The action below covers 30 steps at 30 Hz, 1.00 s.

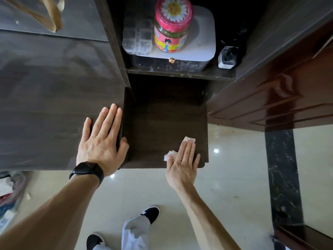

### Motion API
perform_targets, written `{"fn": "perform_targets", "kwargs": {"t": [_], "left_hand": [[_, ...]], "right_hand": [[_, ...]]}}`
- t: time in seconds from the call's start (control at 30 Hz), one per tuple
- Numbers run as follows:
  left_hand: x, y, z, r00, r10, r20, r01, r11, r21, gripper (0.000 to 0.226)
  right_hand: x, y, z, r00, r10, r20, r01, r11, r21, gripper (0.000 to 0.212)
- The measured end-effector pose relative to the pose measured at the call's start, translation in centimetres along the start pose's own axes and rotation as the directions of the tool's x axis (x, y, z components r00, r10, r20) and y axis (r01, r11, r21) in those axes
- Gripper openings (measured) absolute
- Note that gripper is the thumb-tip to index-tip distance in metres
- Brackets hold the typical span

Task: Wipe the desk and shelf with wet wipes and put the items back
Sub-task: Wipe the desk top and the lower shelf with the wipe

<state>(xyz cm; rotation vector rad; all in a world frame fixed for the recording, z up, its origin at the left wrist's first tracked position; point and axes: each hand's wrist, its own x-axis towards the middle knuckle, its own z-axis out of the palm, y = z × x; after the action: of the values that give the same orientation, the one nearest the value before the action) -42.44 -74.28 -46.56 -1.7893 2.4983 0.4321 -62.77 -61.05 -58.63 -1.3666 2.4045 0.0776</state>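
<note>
My right hand (pixel 182 165) lies flat on a white wet wipe (pixel 188 139) and presses it against the lower dark shelf (pixel 162 123) near its front right corner. The wipe shows beyond my fingertips and beside my thumb. My left hand (pixel 102 139) rests flat and open on the dark wooden desk (pixel 54 98), with its thumb hooked over the desk's right edge. A black watch is on my left wrist. On the upper shelf (pixel 180 72) stand a pink-lidded jar (pixel 171 26), a clear plastic organiser (pixel 137 37) and a white-topped box (pixel 201 40).
A small dark bottle (pixel 228 56) stands at the right end of the upper shelf. A red-brown wooden door (pixel 281 98) lies close on the right. Glossy tile floor (pixel 234 177) is below, with my feet on it. A pile of clothes (pixel 9 195) lies at the left.
</note>
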Motion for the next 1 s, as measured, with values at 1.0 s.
{"fn": "perform_targets", "kwargs": {"t": [1.0], "left_hand": [[-0.5, -0.9, 0.7, 0.994, 0.112, 0.002, -0.112, 0.994, 0.007, 0.068]], "right_hand": [[-12.7, 2.1, -4.3, 0.92, 0.369, 0.13, -0.387, 0.808, 0.444, 0.025]]}}
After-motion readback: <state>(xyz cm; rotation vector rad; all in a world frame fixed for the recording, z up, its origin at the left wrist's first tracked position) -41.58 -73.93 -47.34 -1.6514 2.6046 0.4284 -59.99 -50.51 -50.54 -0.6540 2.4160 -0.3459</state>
